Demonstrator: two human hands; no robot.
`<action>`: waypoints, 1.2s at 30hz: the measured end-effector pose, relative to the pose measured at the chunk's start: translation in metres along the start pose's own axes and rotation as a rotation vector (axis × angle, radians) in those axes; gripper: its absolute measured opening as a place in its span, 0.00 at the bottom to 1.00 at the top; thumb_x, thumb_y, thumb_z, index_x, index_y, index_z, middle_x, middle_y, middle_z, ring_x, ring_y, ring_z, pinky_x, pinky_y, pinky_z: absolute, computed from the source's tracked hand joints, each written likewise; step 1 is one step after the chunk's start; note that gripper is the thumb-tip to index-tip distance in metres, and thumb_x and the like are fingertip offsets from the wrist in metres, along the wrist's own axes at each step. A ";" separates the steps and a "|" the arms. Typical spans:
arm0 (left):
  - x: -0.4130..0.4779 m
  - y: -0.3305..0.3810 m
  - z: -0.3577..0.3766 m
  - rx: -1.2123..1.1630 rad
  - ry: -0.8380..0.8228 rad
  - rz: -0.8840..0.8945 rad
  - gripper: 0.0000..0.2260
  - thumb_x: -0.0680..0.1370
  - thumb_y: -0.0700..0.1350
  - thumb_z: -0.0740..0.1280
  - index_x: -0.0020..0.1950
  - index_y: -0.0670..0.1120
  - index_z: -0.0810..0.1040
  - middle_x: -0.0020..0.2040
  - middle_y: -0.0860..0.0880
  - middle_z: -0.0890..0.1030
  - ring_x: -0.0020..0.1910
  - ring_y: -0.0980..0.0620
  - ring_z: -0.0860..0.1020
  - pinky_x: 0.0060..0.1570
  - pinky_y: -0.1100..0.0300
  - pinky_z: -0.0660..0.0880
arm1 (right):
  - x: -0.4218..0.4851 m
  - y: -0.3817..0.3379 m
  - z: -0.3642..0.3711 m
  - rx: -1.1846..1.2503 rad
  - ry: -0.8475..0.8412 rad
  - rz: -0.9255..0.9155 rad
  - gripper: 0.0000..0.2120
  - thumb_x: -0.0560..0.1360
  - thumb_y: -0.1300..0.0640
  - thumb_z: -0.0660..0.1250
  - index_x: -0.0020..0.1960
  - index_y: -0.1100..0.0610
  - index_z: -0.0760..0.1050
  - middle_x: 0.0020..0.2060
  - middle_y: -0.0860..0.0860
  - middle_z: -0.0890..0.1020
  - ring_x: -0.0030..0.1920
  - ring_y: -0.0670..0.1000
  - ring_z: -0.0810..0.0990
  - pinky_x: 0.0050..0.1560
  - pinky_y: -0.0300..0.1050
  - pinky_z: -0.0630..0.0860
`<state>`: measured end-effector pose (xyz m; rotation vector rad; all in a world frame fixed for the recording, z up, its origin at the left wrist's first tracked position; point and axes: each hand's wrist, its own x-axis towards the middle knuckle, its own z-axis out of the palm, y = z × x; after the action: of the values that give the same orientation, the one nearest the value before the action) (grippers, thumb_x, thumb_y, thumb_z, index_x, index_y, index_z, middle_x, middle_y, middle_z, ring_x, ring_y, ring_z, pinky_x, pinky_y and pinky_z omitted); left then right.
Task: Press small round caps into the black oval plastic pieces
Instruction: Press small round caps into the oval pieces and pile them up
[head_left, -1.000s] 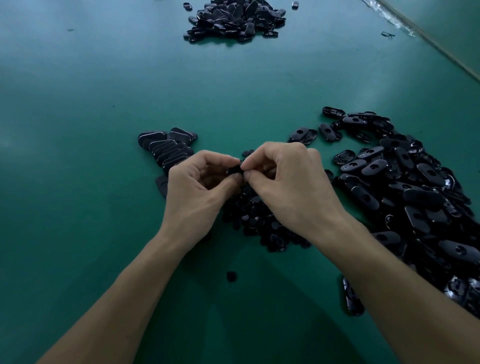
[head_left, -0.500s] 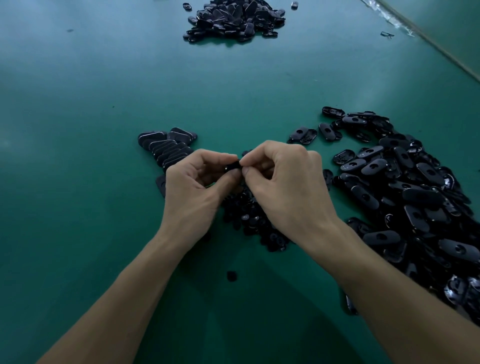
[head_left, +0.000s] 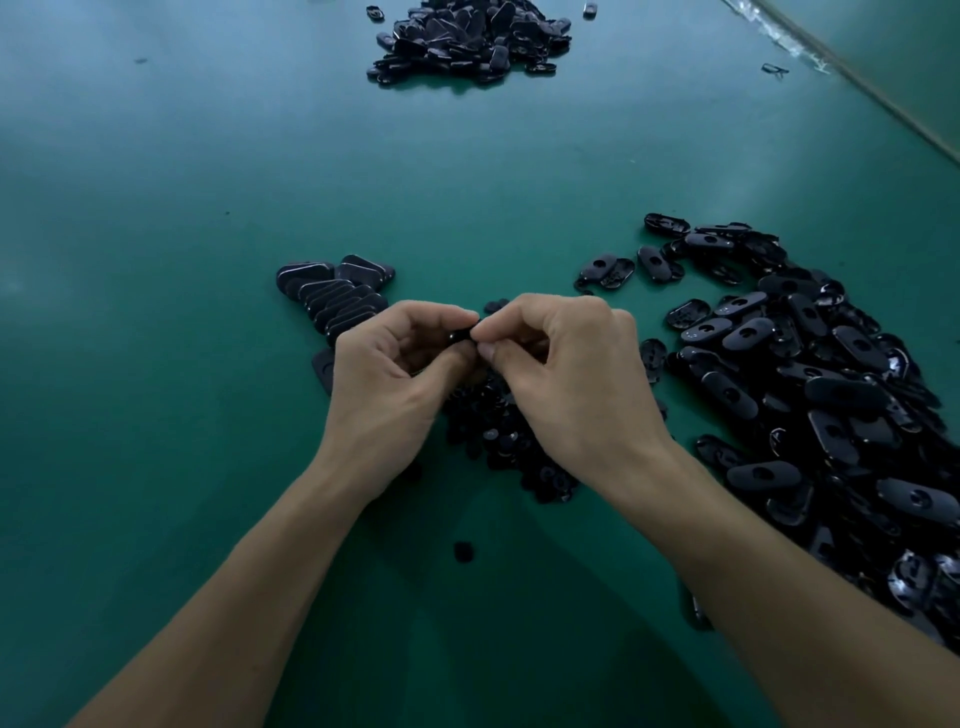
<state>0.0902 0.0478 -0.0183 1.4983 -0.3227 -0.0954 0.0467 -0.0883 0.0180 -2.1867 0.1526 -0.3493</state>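
1. The bench (head_left: 156, 364) in front of you is dark green and smooth, and it fills almost the whole view.
2. Your left hand (head_left: 384, 395) and your right hand (head_left: 571, 395) meet in the middle, just above the bench, with their fingertips touching.
3. Both hands are curled, and together they pinch a small black piece (head_left: 462, 335) between thumbs and first fingers.
4. Your fingers hide most of that piece, so I cannot tell if it is a cap, an oval, or both.
5. Right under your hands lies a little pile of round caps (head_left: 498, 436). Your right hand hides part of it.
6. One lone cap (head_left: 463, 551) sits by itself nearer to you, between your two arms.
7. On your right is a big loose heap of oval pieces (head_left: 831, 389). Many show a round hole, and they lie every which way.
8. On your left, just past your left hand, a neat row of ovals (head_left: 332, 301) leans one on the next.
9. One flat oval (head_left: 323, 366) peeks out from behind your left hand, below that row.
10. Far off at the top is another pile (head_left: 467, 39) of black pieces, well apart from everything near you.
11. A pale strip (head_left: 857, 88) runs along the far right edge of the bench, with one tiny black bit (head_left: 774, 69) near it.
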 end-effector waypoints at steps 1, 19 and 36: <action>0.000 0.000 0.000 -0.001 -0.002 0.002 0.11 0.75 0.29 0.70 0.48 0.44 0.81 0.43 0.49 0.86 0.43 0.52 0.85 0.48 0.59 0.82 | 0.000 0.000 -0.001 0.010 0.001 0.000 0.07 0.75 0.64 0.72 0.46 0.53 0.85 0.36 0.43 0.84 0.39 0.38 0.81 0.40 0.23 0.71; 0.000 -0.002 0.001 0.012 0.004 0.025 0.06 0.73 0.39 0.73 0.45 0.49 0.80 0.40 0.49 0.85 0.41 0.50 0.84 0.45 0.58 0.81 | -0.006 0.003 0.002 0.103 0.075 0.076 0.07 0.73 0.63 0.74 0.43 0.51 0.84 0.35 0.41 0.84 0.37 0.36 0.82 0.39 0.25 0.74; 0.001 -0.003 0.000 -0.092 -0.015 0.002 0.08 0.77 0.31 0.69 0.48 0.45 0.80 0.38 0.50 0.85 0.36 0.55 0.83 0.41 0.64 0.80 | 0.011 0.006 -0.020 0.015 -0.104 0.061 0.08 0.75 0.55 0.74 0.54 0.48 0.84 0.41 0.43 0.85 0.41 0.38 0.83 0.47 0.28 0.76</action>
<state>0.0917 0.0470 -0.0208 1.4067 -0.3280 -0.1184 0.0510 -0.1098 0.0267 -2.1751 0.1577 -0.2012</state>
